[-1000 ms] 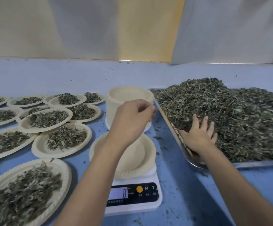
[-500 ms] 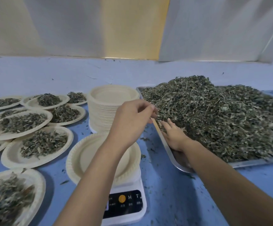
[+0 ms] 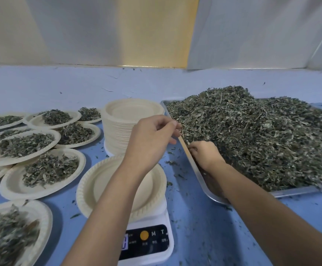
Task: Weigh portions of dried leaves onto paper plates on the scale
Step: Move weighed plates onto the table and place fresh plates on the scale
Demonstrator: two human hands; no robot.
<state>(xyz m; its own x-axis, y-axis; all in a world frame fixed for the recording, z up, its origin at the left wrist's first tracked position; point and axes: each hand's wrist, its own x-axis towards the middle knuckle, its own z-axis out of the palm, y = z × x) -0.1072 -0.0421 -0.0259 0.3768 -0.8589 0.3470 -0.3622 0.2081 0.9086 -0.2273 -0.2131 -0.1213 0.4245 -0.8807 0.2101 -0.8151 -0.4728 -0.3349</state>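
The left hand (image 3: 152, 139) hovers over the empty plate (image 3: 102, 181) on the scale (image 3: 148, 244), fingers curled and thumb meeting forefinger at the tray (image 3: 200, 169) rim; I cannot tell whether it pinches anything. The right hand (image 3: 204, 154) is down inside the tray, fingers curled into the leaves (image 3: 262, 141) and gripping a bunch at the heap's near edge. A stack of plates (image 3: 121, 131) stands behind the scale, and filled plates (image 3: 41, 169) lie to the left.
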